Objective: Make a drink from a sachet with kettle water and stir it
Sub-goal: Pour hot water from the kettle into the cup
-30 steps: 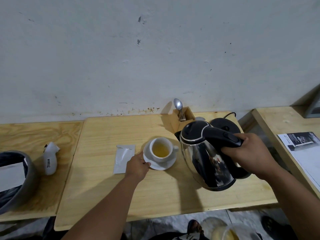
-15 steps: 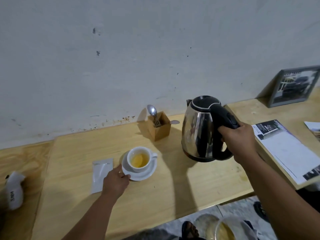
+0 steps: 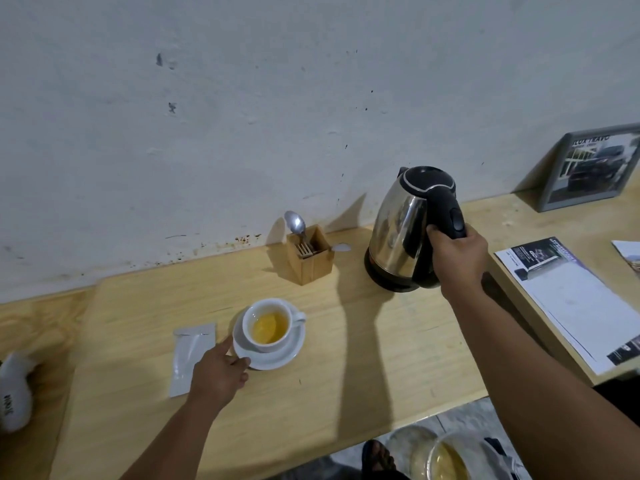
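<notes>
Right hand [image 3: 456,258]: closed round the black handle of the kettle [image 3: 408,230], which stands upright at the far right of the table [image 3: 363,358], seated on its dark base. Grip looks firm, thumb near the switch; judged to be the set-down after pouring, with the hand not yet let go.

Left hand [image 3: 221,370]: half open, fingertips and thumb pinching the near-left rim of the saucer [image 3: 277,358]. It holds nothing else. Likely purpose: steadying the saucer so the cup does not slide or slop.

Cup [image 3: 266,325]: white, upright on the saucer, centre-left of the table, holding yellow liquid well below the brim. Handle points right, away from the steadying hand.

Sachet [image 3: 192,355]: flat, white, lying just left of the saucer, partly under the left hand. Cannot tell for certain that it is emptied, but the coloured liquid suggests so.

Wooden holder [image 3: 310,259]: far side, between cup and kettle, against the wall, with a spoon [image 3: 296,223] standing bowl-up and a fork beside it. Within easy reach of the right hand.

Judgement: water is in; stirring remains. Next move calls for freeing the right hand and fetching the spoon.
</notes>
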